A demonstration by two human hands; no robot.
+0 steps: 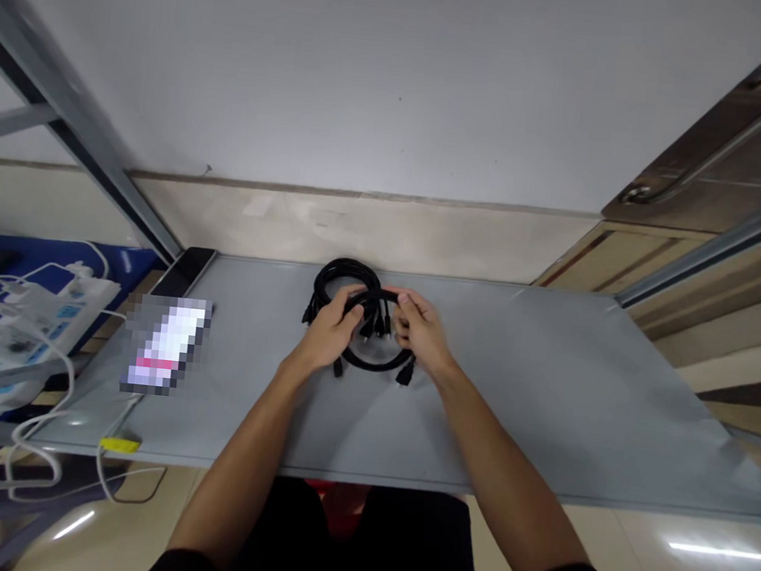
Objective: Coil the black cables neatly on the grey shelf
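A coiled black cable (pixel 376 366) is held between my two hands over the grey shelf (pixel 517 406). My left hand (pixel 331 327) is closed on the left side of its loop, thumb on top. On the right side, my right hand (pixel 420 327) pinches the same loop between thumb and fingers. Two black plugs hang at the lower edge of the loop, one at each side. Just behind my left hand lies another coil of black cables (pixel 345 267), with several plugs partly hidden by the held loop.
At the shelf's left are a blurred lit phone (pixel 169 346) and a dark flat device (pixel 183 272). Further left, white power strips (pixel 46 325) and tangled white cables lie on a blue surface. Metal posts flank the shelf; a wall stands behind.
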